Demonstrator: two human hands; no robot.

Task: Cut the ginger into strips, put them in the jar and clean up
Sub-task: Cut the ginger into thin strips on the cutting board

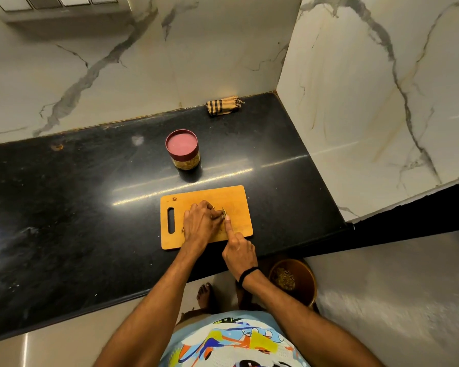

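The left hand point(200, 223) lies curled on the wooden cutting board point(239, 200), fingers bunched down over the ginger point(214, 207), which is almost wholly hidden beneath them. The right hand point(239, 251) is closed around a knife point(225, 212), index finger stretched along the blade's back, the tip just beside the left fingertips. A few small scraps lie on the board near its handle slot.

The board sits on a glossy black stone worktop point(64, 194) that shows streaks of reflected light. Farther back stands the jar point(183, 151) with a red lid on, something yellowish visible through its side. At the far wall rests a folded checked cloth point(223, 105). White marble-look walls point(143, 62) with grey veins meet in a corner at the right. On the pale floor point(395, 300), near right, stands a brown bin point(302, 271) holding scraps.
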